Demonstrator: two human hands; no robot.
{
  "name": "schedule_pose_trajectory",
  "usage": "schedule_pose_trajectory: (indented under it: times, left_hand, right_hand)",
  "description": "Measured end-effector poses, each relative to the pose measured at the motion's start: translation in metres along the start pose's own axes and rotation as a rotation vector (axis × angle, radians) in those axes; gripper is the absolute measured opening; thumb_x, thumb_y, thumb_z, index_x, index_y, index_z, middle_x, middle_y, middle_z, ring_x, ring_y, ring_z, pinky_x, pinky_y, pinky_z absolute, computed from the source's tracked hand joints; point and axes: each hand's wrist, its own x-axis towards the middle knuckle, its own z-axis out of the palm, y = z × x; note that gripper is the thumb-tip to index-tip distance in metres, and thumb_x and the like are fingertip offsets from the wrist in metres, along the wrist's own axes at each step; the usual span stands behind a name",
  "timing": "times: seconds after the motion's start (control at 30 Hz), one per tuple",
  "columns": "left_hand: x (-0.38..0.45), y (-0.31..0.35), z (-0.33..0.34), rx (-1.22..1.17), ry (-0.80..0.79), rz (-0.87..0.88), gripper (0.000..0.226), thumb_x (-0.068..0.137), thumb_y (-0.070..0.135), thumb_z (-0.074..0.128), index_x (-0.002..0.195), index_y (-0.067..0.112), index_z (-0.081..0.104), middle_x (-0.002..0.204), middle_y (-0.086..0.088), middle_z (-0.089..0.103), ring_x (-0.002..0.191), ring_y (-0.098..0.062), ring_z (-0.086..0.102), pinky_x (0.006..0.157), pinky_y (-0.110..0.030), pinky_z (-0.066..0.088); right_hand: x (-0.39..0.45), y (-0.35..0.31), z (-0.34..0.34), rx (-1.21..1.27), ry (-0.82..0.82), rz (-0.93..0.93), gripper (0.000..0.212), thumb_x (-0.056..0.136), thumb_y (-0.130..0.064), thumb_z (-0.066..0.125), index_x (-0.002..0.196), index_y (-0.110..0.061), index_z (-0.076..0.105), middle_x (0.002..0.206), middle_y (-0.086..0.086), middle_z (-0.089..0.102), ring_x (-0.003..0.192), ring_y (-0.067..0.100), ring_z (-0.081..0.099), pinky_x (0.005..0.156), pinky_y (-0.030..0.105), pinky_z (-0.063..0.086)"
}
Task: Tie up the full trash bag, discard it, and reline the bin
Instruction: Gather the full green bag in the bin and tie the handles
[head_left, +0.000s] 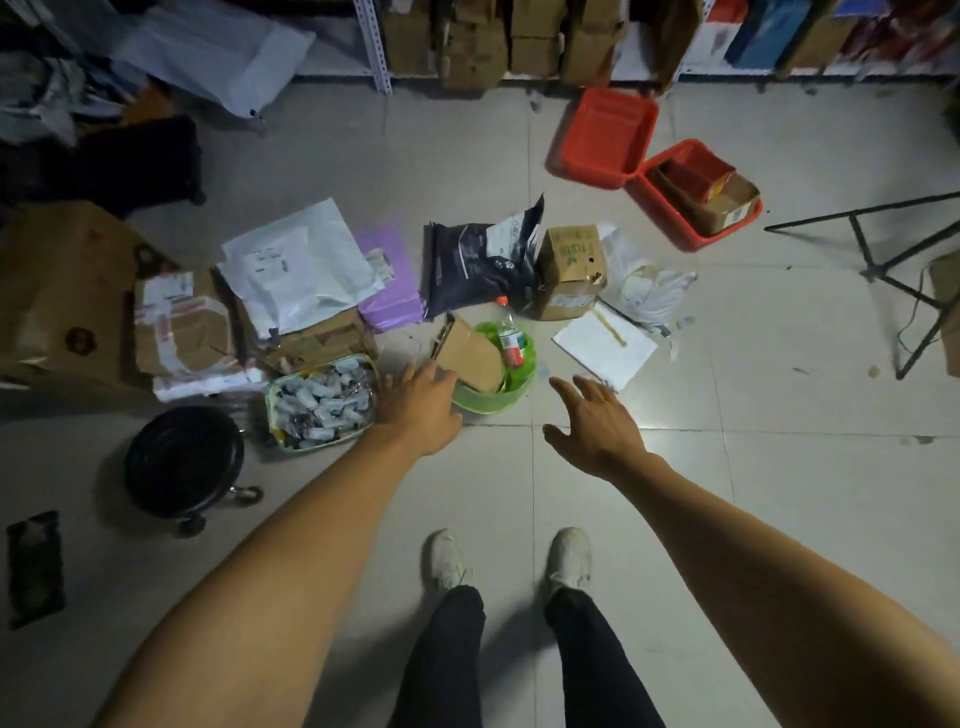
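Shoes; parcels crowd full bin.

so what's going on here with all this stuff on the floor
A person stands over a small green-lined bin on the tiled floor, reaching down with both arms. The left hand is at the bin's near rim; the right hand hovers open beside it, touching nothing. The bin is stuffed with a piece of cardboard and a plastic bottle, and the bag is not yet tied. Parcels and boxes lie around it.

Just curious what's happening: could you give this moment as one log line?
stage: reaching | left hand: open, at green bin rim | right hand: open, beside bin | bag: untied, full
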Motion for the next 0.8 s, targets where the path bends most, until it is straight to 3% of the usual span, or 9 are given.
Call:
schedule_pose_trajectory:
  times: [0.13, 0.37, 0.6, 0.8]
  left_hand:
    - [0.068, -0.008, 0.055, -0.031, -0.011, -0.040, 0.057, 0.090, 0.040, 0.053, 0.142, 0.020, 0.039, 0.153, -0.011, 0.031, 0.141, -0.036, 0.026, 0.113, -0.054, 0.028]
    - [0.204, -0.022, 0.182, -0.043, 0.054, -0.118, 0.055, 0.088, 0.040, 0.054, 0.138, 0.021, 0.043, 0.151, -0.009, 0.034, 0.139, -0.034, 0.027, 0.111, -0.052, 0.031]
    - [0.325, -0.044, 0.288, -0.015, 0.274, -0.143, 0.062, 0.084, 0.036, 0.056, 0.141, 0.022, 0.036, 0.158, -0.012, 0.017, 0.141, -0.036, 0.021, 0.109, -0.051, 0.031]
    - [0.390, -0.058, 0.331, -0.021, 0.556, -0.173, 0.064, 0.082, 0.032, 0.058, 0.141, 0.020, 0.035, 0.154, -0.011, 0.024, 0.137, -0.037, 0.028, 0.104, -0.054, 0.033]
  right_hand:
    - [0.079, 0.017, 0.040, 0.008, 0.016, -0.023, 0.073, 0.090, -0.051, 0.053, 0.151, -0.029, 0.020, 0.159, 0.011, 0.024, 0.146, 0.033, 0.022, 0.116, 0.046, 0.027]
    - [0.218, 0.073, 0.167, 0.047, 0.043, -0.039, 0.078, 0.088, -0.048, 0.056, 0.152, -0.026, 0.017, 0.158, 0.011, 0.026, 0.145, 0.032, 0.023, 0.115, 0.046, 0.029]
    - [0.349, 0.119, 0.272, 0.026, 0.202, -0.105, 0.077, 0.088, -0.047, 0.055, 0.151, -0.020, 0.021, 0.155, 0.014, 0.030, 0.140, 0.035, 0.031, 0.113, 0.044, 0.032]
    - [0.428, 0.132, 0.319, 0.253, 0.432, -0.132, 0.064, 0.093, -0.049, 0.049, 0.145, -0.017, 0.029, 0.141, 0.015, 0.046, 0.125, 0.035, 0.046, 0.098, 0.044, 0.044]
